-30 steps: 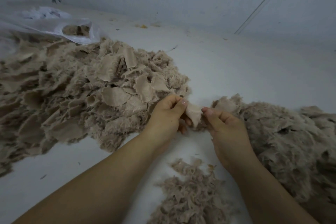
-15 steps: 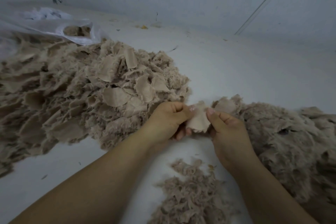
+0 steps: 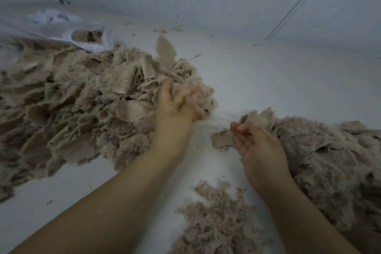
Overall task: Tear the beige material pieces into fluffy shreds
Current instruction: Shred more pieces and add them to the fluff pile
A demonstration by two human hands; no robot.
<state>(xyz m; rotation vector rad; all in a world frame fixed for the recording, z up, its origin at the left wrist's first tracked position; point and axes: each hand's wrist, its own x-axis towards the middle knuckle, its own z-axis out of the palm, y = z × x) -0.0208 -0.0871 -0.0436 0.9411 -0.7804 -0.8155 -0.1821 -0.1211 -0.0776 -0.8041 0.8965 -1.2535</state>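
Against beige pile (image 3: 86, 105), blurred left hand (image 3: 175, 107).

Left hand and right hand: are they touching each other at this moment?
Apart. The head view shows bare white surface between the left hand, blurred over the pile of untorn pieces, and the right hand beside the shredded heap.

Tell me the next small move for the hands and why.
Probably pinch a fresh flat piece from the big pile. The left hand is already at the pile's near edge, blurred, apparently holding nothing; the right hand is open and empty, beside the fluffy shreds, with a loose piece by its fingertips.
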